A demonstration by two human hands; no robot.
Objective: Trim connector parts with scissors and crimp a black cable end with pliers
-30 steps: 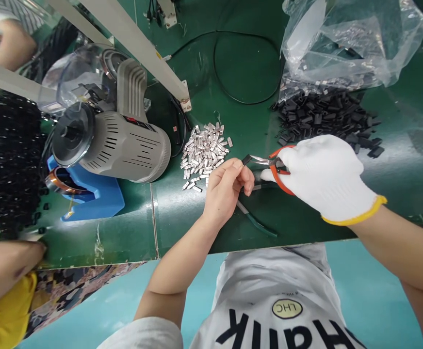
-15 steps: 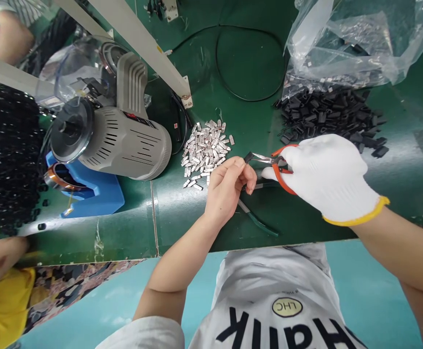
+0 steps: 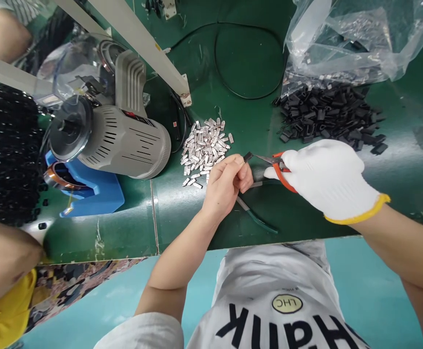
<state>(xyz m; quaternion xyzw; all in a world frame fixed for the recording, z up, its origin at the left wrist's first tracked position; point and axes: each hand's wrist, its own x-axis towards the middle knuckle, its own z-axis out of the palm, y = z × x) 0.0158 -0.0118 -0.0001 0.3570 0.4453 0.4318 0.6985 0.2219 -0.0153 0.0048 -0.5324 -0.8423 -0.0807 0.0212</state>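
Between the thumb and fingers of my bare left hand [image 3: 228,184] a small black plastic housing [image 3: 248,156] is pinched, its end poking out to the right. My right hand [image 3: 324,177], in a white glove with a yellow cuff, is closed around orange-handled pliers [image 3: 283,172]. The thin plier tips point left, a short gap from the housing. A pile of small silver metal connectors [image 3: 204,148] lies just beyond my left hand. Past my gloved hand is a heap of black plastic housings [image 3: 328,114]. A green-handled tool [image 3: 257,218] rests on the bench under my wrists.
A grey machine [image 3: 124,140] and a blue tape dispenser [image 3: 95,191] stand at the left. A clear plastic bag [image 3: 357,43] lies at the back right, and a black cable [image 3: 215,53] loops behind. A co-worker's arm [image 3: 6,247] rests at the left bench edge.
The plier tips have drawn back slightly from the black housing, leaving a gap, and look closer together. The co-worker's arm at lower left has moved further into view.
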